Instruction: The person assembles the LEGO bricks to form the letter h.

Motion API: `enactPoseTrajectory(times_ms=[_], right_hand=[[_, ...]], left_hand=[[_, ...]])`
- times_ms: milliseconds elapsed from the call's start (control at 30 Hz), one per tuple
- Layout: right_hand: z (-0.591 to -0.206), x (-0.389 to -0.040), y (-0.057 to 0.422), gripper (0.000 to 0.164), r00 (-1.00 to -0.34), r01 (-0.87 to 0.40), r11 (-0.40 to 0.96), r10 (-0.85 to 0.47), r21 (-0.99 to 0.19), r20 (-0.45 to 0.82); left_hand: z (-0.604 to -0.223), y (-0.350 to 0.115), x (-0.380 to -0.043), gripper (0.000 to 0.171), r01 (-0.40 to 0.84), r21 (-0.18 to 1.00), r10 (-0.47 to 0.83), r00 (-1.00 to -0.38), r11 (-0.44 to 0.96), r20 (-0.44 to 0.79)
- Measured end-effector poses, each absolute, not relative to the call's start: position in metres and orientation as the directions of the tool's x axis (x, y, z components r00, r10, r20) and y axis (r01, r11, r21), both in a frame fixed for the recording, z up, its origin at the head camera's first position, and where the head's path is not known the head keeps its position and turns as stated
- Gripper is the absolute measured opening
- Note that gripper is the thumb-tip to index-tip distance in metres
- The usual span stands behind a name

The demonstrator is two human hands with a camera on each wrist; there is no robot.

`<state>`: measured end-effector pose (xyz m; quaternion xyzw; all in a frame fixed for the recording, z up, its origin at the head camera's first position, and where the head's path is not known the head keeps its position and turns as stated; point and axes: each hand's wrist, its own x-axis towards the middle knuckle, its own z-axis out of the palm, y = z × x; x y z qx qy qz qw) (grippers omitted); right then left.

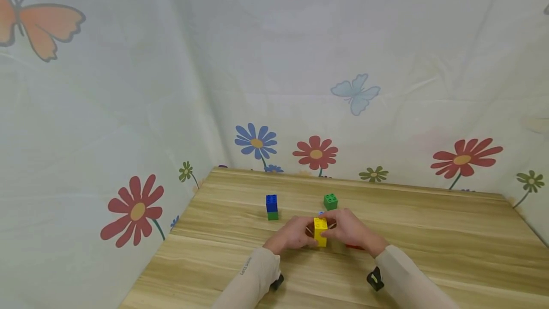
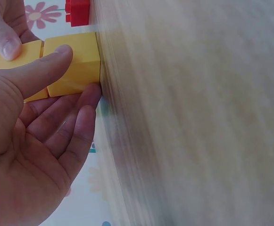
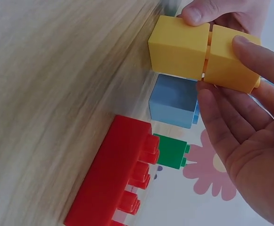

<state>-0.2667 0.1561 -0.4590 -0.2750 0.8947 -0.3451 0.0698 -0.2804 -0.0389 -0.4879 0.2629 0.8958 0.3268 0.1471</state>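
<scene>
Two yellow building blocks stand one on the other on the wooden table, held between both hands. My left hand (image 1: 295,232) pinches the lower yellow block (image 3: 179,47), its thumb on the near side and fingers behind. From the right, the thumb and fingers of my right hand (image 1: 349,228) grip the upper yellow block (image 3: 228,59). A narrow gap shows between the two blocks in the right wrist view. Just behind them is a light blue block (image 3: 172,103), mostly hidden in the head view.
A long red block (image 3: 108,169) lies beside my right hand, largely covered by it in the head view. Farther back sits a green block (image 1: 330,201). Left of it, a dark blue block (image 1: 271,203) is stacked on another green block (image 1: 272,216). A flowered curtain (image 1: 291,108) borders the table.
</scene>
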Motion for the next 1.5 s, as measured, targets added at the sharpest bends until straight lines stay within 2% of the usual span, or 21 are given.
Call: enactPoseTrajectory(times_ms=[333,667,1167,1500], right_hand=[[-0.463,-0.267,0.157,0.047,-0.823,-0.489,0.628,-0.563,-0.606,0.080],[-0.464,-0.265,0.158,0.048,-0.810,-0.535,0.629,-0.572,-0.564,0.130],[-0.466,-0.261,0.157,0.053,-0.840,-0.486,0.682,-0.537,-0.547,0.077],[-0.469,-0.260,0.155,0.051,-0.797,-0.582,0.670,-0.583,-0.462,0.158]], left_hand=[[-0.489,-0.038,-0.281,0.035,0.368,0.653,0.557,-0.825,0.662,-0.100],[-0.490,-0.038,-0.282,0.033,0.367,0.655,0.556,-0.826,0.660,-0.098],[-0.490,-0.039,-0.281,0.032,0.360,0.657,0.549,-0.830,0.662,-0.100],[-0.489,-0.039,-0.281,0.029,0.377,0.650,0.559,-0.824,0.659,-0.089]])
